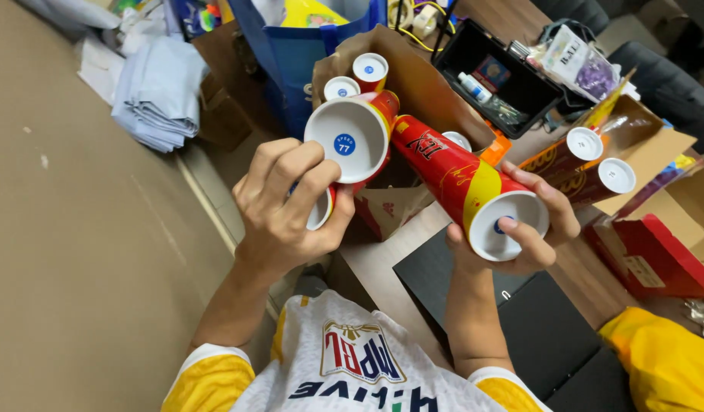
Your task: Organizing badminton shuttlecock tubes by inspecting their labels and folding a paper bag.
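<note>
My left hand (287, 202) grips two red tubes with white end caps, one tube (352, 137) above my fingers and a second (320, 210) mostly hidden behind them. My right hand (520, 233) holds another red and yellow tube (455, 175) by its white capped end, its far end pointing toward a brown cardboard box (413, 69). Two more capped tubes (360, 76) stand inside that box.
Two brown-orange tubes (588, 164) lie in an open box at the right. A black tray (512, 84) with small items sits behind. A blue bag (291, 53), folded cloth (157, 91), a red box (649, 259) and a black board (543, 328) surround me.
</note>
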